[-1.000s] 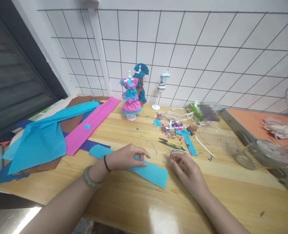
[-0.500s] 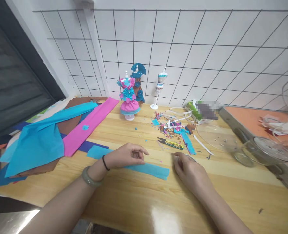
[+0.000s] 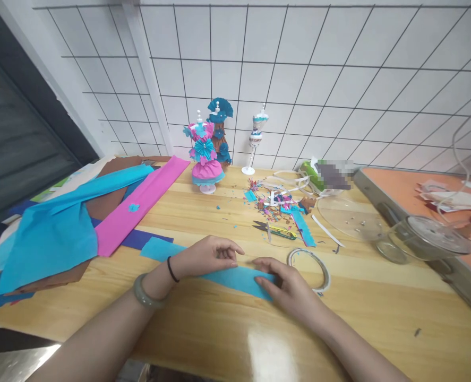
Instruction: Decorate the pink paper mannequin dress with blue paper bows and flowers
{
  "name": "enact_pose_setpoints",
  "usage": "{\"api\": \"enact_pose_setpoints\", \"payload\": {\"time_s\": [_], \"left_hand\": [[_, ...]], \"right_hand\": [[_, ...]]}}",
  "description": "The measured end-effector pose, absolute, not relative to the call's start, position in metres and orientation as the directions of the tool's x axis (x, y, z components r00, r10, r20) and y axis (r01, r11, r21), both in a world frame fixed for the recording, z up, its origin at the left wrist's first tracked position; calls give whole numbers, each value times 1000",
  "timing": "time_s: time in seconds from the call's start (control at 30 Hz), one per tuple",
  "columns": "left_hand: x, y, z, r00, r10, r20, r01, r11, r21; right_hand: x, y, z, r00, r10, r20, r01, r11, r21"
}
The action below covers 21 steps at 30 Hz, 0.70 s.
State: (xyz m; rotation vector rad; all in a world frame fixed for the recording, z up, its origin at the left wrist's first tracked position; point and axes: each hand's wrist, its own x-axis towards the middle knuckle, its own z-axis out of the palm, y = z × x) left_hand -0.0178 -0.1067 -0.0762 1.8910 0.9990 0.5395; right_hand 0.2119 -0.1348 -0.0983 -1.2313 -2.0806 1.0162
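A long strip of light blue crepe paper (image 3: 235, 280) lies flat on the wooden table, crossing under both of my hands. My left hand (image 3: 209, 257) rests over its middle, fingers loosely curled, with a gap between thumb and index finger. Over the strip's right end is my right hand (image 3: 287, 281), thumb and fingers apart; whether its hidden fingers touch the paper I cannot tell. Just right of that hand lies a roll of white tape (image 3: 325, 273). Beyond my hands sit yellow-handled thread snips (image 3: 277, 231), near a blue paper strip (image 3: 303, 228).
Folded blue paper (image 3: 56, 239) and pink paper (image 3: 139, 212) are piled left. Small dress forms stand at the back: a pink-and-blue one (image 3: 206, 172), a teal-and-brown one (image 3: 220, 138), a white one (image 3: 255, 138). Paper scraps (image 3: 275, 204) and a clear container (image 3: 410, 241) are right.
My right hand has moved left from the tape roll to the strip's right end, with its fingers now spread. The tape roll is uncovered. My left hand stays over the strip.
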Motion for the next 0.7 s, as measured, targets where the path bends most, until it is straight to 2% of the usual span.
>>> {"api": "enact_pose_setpoints", "payload": {"time_s": [0.07,0.2,0.27,0.4,0.5,0.7], "left_hand": [[-17,-106,-77,525,847,82,473,-370,799],[-17,-105,-78,431,842,326,624,-539,566],[-20,-103,-79,451,833,321,669,-553,497],[-28,-98,-83,499,844,196,757,-535,375],[-33,-95,-86,493,854,165,796,-519,311],[-34,-92,-91,487,852,193,810,-523,265]], "right_hand": [[213,-132,-101,-397,918,20,453,215,-865],[216,-124,-103,-200,980,-6,324,60,-944],[218,-122,-101,-169,985,-30,258,15,-966],[222,-120,-91,-180,979,-92,119,-72,-990],[223,-121,-87,-223,965,-135,53,-126,-991],[221,-129,-89,-502,827,-251,158,-198,-967]]}}
